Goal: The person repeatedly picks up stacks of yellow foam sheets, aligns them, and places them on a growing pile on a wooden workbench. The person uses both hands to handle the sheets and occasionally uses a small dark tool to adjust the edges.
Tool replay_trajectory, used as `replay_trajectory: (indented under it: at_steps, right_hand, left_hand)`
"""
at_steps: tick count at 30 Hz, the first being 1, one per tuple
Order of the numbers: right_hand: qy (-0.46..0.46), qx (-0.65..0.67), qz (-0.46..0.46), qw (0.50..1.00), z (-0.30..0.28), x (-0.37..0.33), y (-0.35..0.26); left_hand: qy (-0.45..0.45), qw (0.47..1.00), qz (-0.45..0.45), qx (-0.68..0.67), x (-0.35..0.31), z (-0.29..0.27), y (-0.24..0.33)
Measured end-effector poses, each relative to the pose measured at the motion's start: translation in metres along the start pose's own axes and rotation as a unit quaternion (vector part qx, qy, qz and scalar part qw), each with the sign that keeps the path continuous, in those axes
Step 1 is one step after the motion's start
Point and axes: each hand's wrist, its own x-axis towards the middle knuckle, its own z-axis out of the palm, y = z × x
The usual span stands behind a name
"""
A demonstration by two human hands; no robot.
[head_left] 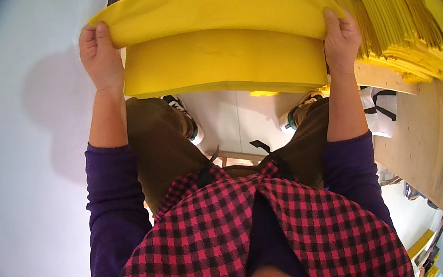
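left hand (101,57): pinching | right hand (342,38): pinching | forearms (105,119): extended forward, apart

One left hand (101,59) and one right hand (342,41): two. One raised sheet (212,9), with lower layers (221,60) I cannot count. Two shoes (197,135), two sleeves (113,208), one apron (192,247), one bench (428,123). Stacked sheets (385,2) at right: many, too crowded to count.

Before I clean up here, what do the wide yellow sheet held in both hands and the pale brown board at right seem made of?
Wide yellow sheet: probably felt or nonwoven fabric, matte; it bends softly without glare. Pale brown board: likely wood, perhaps plywood, dull finish; streaky grain shows.
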Motion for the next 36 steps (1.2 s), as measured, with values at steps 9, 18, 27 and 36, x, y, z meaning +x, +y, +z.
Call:
replay_trajectory:
  at_steps: [9, 18, 27, 36]
  right_hand:
    - [-0.021, -0.098, 0.106, 0.989, -0.001, 0.006, 0.005]
    - [-0.036, -0.118, 0.132, 0.984, -0.005, 0.002, -0.003]
    - [-0.050, -0.068, 0.145, 0.986, -0.006, -0.001, -0.004]
    - [-0.067, -0.011, 0.147, 0.987, -0.010, -0.005, -0.007]
  left_hand:
    - [-0.038, 0.988, -0.012, 0.149, 0.000, -0.002, -0.024]
    - [-0.053, 0.987, -0.153, 0.024, -0.001, 0.000, 0.004]
    - [-0.082, 0.979, -0.184, -0.012, -0.003, -0.005, 0.009]
    - [-0.133, 0.977, -0.165, -0.016, -0.009, -0.006, 0.014]
